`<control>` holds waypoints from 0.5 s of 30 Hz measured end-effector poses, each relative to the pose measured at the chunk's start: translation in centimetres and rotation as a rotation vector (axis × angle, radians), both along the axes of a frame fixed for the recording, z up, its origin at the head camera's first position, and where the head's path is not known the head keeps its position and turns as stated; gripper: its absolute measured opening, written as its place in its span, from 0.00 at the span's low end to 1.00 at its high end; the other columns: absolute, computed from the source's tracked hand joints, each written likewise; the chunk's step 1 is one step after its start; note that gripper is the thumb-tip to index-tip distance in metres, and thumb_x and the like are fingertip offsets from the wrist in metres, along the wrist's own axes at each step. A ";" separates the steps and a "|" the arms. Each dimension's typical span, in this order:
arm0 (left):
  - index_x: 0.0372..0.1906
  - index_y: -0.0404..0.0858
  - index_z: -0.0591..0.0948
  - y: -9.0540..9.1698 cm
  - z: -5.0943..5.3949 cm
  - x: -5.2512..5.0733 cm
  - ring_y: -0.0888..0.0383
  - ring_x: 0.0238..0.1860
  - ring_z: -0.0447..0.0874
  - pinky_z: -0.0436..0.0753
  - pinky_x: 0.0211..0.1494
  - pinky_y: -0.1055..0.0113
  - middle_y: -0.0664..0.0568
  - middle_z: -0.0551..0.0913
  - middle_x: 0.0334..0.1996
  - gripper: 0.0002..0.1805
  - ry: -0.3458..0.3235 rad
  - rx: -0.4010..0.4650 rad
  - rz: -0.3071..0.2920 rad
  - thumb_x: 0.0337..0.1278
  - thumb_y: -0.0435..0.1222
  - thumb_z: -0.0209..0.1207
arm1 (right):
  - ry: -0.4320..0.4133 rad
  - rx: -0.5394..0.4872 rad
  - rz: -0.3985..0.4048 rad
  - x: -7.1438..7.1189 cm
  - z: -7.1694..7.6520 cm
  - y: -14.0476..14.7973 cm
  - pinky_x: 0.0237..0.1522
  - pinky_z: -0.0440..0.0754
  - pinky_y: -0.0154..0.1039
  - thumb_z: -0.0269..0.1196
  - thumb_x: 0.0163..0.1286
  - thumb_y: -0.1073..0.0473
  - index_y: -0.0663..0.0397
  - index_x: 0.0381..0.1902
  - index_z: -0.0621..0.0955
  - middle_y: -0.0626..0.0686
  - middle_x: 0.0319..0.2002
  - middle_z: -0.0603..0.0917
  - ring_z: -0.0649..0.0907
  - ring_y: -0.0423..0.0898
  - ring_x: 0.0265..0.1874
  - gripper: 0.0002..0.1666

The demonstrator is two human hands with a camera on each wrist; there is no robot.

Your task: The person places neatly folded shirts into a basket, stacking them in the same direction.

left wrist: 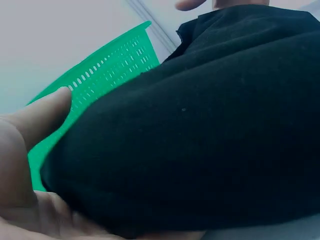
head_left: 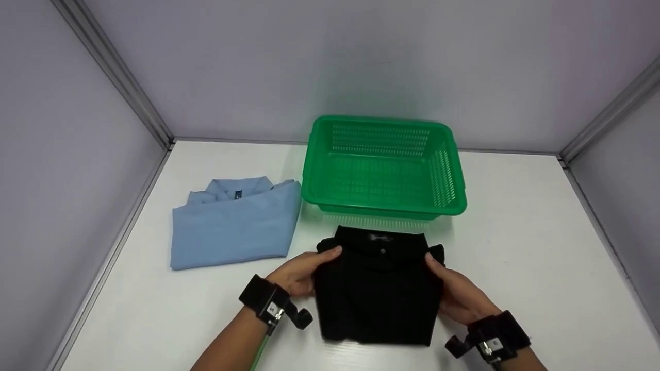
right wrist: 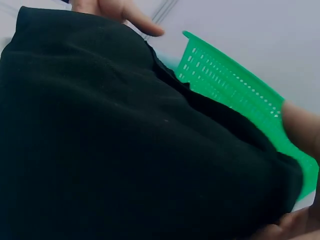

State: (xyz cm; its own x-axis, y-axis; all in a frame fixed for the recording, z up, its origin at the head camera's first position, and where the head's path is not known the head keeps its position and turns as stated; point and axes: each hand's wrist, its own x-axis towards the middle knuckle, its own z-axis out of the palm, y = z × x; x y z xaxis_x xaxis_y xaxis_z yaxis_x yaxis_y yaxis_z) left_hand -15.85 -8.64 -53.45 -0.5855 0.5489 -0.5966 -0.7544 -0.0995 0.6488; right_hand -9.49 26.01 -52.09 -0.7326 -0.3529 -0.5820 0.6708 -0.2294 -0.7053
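- Two shirts look folded: a black shirt (head_left: 381, 299) at the near middle, and a blue shirt (head_left: 232, 229) flat on the left of the tabletop (head_left: 526, 247).
- The left hand (head_left: 299, 270) grips the left side of the black shirt, with the thumb on top and fingers under it.
- The right hand (head_left: 461, 296) grips the right side in the same way.
- Neither hand touches the blue shirt.
- A green basket (head_left: 384, 207) stands at the far middle, just past the black shirt's collar (head_left: 361, 237).
- The folding seems done, or very close to done, for both shirts. Both look like neat blocks with the collar at the far end.
- Neither shirt is in the basket, so if they belong there, that part is left for both.
- The black shirt looks lifted at least partly, but it is hard to tell if its near edge touches the tabletop.
- Most of the fingers are hidden under the black cloth.
- The cloth is so dark that its folds are hard to see.
- The little label (head_left: 380, 237) inside its collar is too blurry to read.
- The blue shirt's right edge is so close to the basket that touching or not cannot be told.
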 end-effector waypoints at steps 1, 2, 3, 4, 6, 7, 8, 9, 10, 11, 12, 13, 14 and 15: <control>0.44 0.40 0.88 0.1 -0.1 0.0 0.59 0.41 0.93 0.90 0.45 0.66 0.53 0.93 0.41 0.16 -0.006 0.005 0.007 0.75 0.49 0.62 | 0.003 -0.010 0.003 -0.1 -0.1 -0.2 0.61 0.79 0.38 0.50 0.82 0.31 0.43 0.64 0.73 0.42 0.55 0.84 0.82 0.39 0.57 0.29; 0.44 0.40 0.88 0.2 -0.3 0.1 0.59 0.41 0.93 0.90 0.45 0.67 0.52 0.93 0.41 0.15 -0.010 0.007 0.012 0.75 0.48 0.63 | -0.003 -0.013 -0.006 -0.1 -0.2 -0.4 0.61 0.79 0.37 0.50 0.81 0.30 0.43 0.64 0.73 0.42 0.55 0.84 0.83 0.39 0.56 0.30; 0.45 0.39 0.88 0.3 -0.4 0.2 0.59 0.42 0.93 0.90 0.46 0.68 0.52 0.93 0.42 0.14 -0.013 0.007 0.018 0.74 0.47 0.63 | -0.010 -0.015 -0.018 -0.1 -0.4 -0.6 0.61 0.79 0.37 0.50 0.81 0.29 0.43 0.64 0.73 0.42 0.55 0.84 0.83 0.39 0.56 0.30; 0.45 0.39 0.87 0.3 -0.4 0.4 0.59 0.42 0.94 0.90 0.46 0.68 0.51 0.93 0.42 0.14 -0.014 0.005 0.024 0.74 0.46 0.64 | -0.018 -0.006 -0.032 -0.1 -0.5 -0.7 0.61 0.80 0.37 0.50 0.80 0.29 0.43 0.65 0.72 0.42 0.55 0.84 0.84 0.39 0.56 0.31; 0.46 0.38 0.87 0.2 -0.6 0.7 0.58 0.43 0.94 0.90 0.46 0.69 0.51 0.93 0.42 0.13 -0.016 0.004 0.034 0.72 0.44 0.64 | -0.036 0.034 -0.067 0.1 -0.6 -0.9 0.61 0.79 0.36 0.53 0.80 0.30 0.44 0.67 0.71 0.42 0.55 0.84 0.83 0.38 0.56 0.32; 0.45 0.38 0.87 0.1 -0.7 0.9 0.59 0.42 0.94 0.90 0.46 0.69 0.51 0.93 0.42 0.12 -0.016 0.006 0.036 0.72 0.43 0.64 | -0.040 0.050 -0.069 0.2 -0.6 -0.9 0.61 0.78 0.35 0.54 0.80 0.31 0.44 0.68 0.70 0.41 0.55 0.84 0.83 0.38 0.56 0.32; 0.45 0.38 0.87 0.0 -0.7 1.0 0.59 0.42 0.94 0.90 0.46 0.69 0.51 0.93 0.41 0.11 -0.015 0.008 0.040 0.72 0.42 0.64 | -0.041 0.058 -0.067 0.2 -0.6 -0.9 0.62 0.78 0.36 0.54 0.80 0.31 0.45 0.69 0.70 0.42 0.55 0.84 0.82 0.38 0.56 0.33; 0.45 0.37 0.87 0.0 -0.7 1.1 0.59 0.41 0.94 0.90 0.45 0.70 0.51 0.93 0.41 0.10 -0.012 0.006 0.044 0.72 0.41 0.64 | -0.034 0.063 -0.050 0.3 -0.5 -0.8 0.62 0.76 0.36 0.53 0.81 0.31 0.45 0.70 0.68 0.42 0.56 0.83 0.81 0.38 0.57 0.33; 0.45 0.37 0.86 -0.1 -0.7 1.2 0.59 0.41 0.94 0.90 0.45 0.70 0.51 0.93 0.41 0.10 -0.010 0.006 0.048 0.72 0.40 0.65 | -0.023 0.063 -0.026 0.2 -0.4 -0.7 0.63 0.75 0.37 0.50 0.81 0.30 0.44 0.71 0.68 0.42 0.57 0.81 0.80 0.39 0.58 0.34; 0.46 0.37 0.85 -0.2 -0.7 1.2 0.59 0.41 0.94 0.90 0.45 0.70 0.51 0.93 0.41 0.10 -0.005 0.002 0.050 0.71 0.40 0.65 | -0.011 0.051 0.004 0.0 -0.2 -0.6 0.64 0.75 0.39 0.47 0.81 0.27 0.43 0.70 0.68 0.42 0.57 0.80 0.79 0.40 0.59 0.35; 0.48 0.36 0.85 -0.3 -0.6 1.2 0.59 0.41 0.94 0.90 0.44 0.70 0.51 0.93 0.41 0.11 0.004 -0.007 0.050 0.71 0.40 0.65 | -0.003 0.034 0.032 -0.4 -0.1 -0.4 0.64 0.75 0.41 0.44 0.79 0.24 0.43 0.68 0.70 0.43 0.56 0.80 0.79 0.41 0.59 0.37; 0.50 0.36 0.84 -0.3 -0.5 1.1 0.59 0.41 0.93 0.90 0.44 0.70 0.50 0.92 0.41 0.12 0.018 -0.017 0.052 0.70 0.40 0.66 | 0.000 0.015 0.053 -0.8 0.1 -0.3 0.63 0.76 0.42 0.41 0.78 0.21 0.43 0.65 0.72 0.44 0.55 0.79 0.79 0.42 0.58 0.39; 0.52 0.36 0.83 -0.4 -0.4 1.0 0.59 0.41 0.93 0.89 0.42 0.71 0.50 0.92 0.42 0.15 0.035 -0.033 0.052 0.69 0.41 0.67 | -0.001 -0.003 0.066 -1.3 0.3 -0.2 0.62 0.77 0.43 0.39 0.75 0.18 0.43 0.62 0.73 0.45 0.54 0.79 0.79 0.44 0.57 0.42; 0.54 0.36 0.82 -0.5 -0.3 0.9 0.59 0.41 0.93 0.89 0.41 0.72 0.50 0.92 0.42 0.17 0.052 -0.049 0.055 0.68 0.42 0.67 | -0.006 -0.012 0.072 -1.9 0.4 -0.2 0.61 0.78 0.43 0.38 0.72 0.16 0.44 0.59 0.74 0.45 0.52 0.79 0.79 0.44 0.55 0.44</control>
State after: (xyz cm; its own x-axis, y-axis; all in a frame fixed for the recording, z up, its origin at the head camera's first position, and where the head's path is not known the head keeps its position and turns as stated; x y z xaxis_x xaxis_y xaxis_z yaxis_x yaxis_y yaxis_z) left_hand -14.96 -9.17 -53.79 -0.6448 0.4863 -0.5897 -0.7137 -0.1068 0.6923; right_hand -11.43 25.85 -51.65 -0.7014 -0.4115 -0.5820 0.6903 -0.1888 -0.6984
